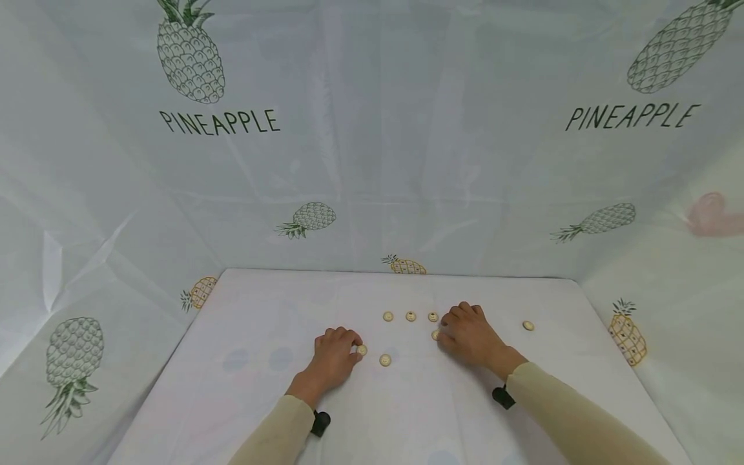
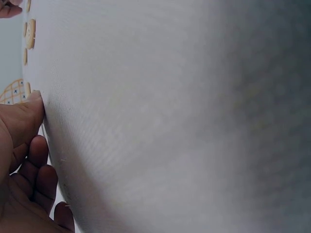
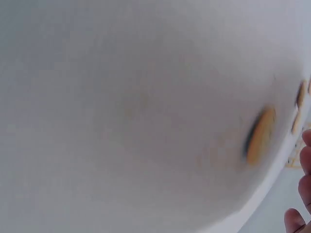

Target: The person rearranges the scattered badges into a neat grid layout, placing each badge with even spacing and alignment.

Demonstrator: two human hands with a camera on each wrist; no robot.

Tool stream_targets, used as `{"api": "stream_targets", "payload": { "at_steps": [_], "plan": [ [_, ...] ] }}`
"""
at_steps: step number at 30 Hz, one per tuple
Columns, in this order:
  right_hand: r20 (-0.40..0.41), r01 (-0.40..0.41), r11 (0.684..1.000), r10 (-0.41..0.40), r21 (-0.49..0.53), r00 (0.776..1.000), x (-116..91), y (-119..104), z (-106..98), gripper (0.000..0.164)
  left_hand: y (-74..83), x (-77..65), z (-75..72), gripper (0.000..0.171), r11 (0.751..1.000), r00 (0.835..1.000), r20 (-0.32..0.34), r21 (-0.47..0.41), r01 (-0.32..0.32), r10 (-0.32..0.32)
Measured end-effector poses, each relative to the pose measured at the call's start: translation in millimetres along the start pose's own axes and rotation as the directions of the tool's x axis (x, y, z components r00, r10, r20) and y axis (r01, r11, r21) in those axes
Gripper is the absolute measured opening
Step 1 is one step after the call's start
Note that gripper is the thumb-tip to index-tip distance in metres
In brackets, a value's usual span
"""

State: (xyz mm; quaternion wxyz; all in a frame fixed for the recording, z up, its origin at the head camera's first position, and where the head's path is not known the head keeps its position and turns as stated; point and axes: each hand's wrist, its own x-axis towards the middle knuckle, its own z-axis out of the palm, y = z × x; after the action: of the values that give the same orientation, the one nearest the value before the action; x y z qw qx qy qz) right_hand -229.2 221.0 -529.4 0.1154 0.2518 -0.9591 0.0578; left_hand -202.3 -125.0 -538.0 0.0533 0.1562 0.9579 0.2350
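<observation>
The thumb and forefinger of my left hand [image 1: 332,358] pinch the edges of a small pale wooden button [image 1: 362,350] lying on the table. Its thumb [image 2: 30,109] hides most of that button in the left wrist view. My right hand [image 1: 472,336] is low over the table, loosely bent, its thumb beside another button [image 1: 435,335]; whether they touch is unclear. A blurred button [image 3: 262,136] appears apart from the right fingers [image 3: 305,162] in the right wrist view. One more button [image 1: 385,360] lies between the hands.
Behind the hands, a row holds a left button [image 1: 388,316], a middle one [image 1: 411,316] and a right one [image 1: 433,317]. A separate button [image 1: 527,325] lies right of the right hand. White cloth covers the table [image 1: 279,303]; pineapple-print sheets [image 1: 372,161] enclose it.
</observation>
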Motion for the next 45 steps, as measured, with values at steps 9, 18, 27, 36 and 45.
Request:
{"api": "stream_targets", "payload": {
  "at_steps": [9,18,27,36,45],
  "plan": [
    [-0.056,-0.091,0.996,0.091,-0.006,0.994,-21.5,21.5,-15.3,0.01,2.3,-0.4,-1.3,0.016,1.0,1.0,-0.012,0.003,-0.005,0.005],
    [-0.118,-0.02,0.996,0.01,-0.086,0.993,-59.1,22.9,-19.2,0.019,4.1,-1.4,-0.7,0.016,1.0,1.0,-0.014,0.014,0.01,-0.01],
    [-0.15,0.033,0.993,-0.05,-0.117,0.987,-78.3,15.3,-13.2,0.025,3.0,-0.1,1.0,0.016,1.0,1.0,-0.026,0.021,0.009,-0.008],
    [-0.134,0.035,0.986,-0.058,-0.163,0.989,-79.5,13.1,-6.4,0.024,2.5,-0.7,2.1,0.015,1.0,1.0,-0.026,0.009,-0.001,0.001],
    [-0.104,0.019,0.995,-0.029,-0.095,0.994,-76.9,7.8,-4.9,0.014,3.5,-1.9,0.0,0.015,1.0,1.0,-0.023,0.001,0.001,-0.001]
  ]
}}
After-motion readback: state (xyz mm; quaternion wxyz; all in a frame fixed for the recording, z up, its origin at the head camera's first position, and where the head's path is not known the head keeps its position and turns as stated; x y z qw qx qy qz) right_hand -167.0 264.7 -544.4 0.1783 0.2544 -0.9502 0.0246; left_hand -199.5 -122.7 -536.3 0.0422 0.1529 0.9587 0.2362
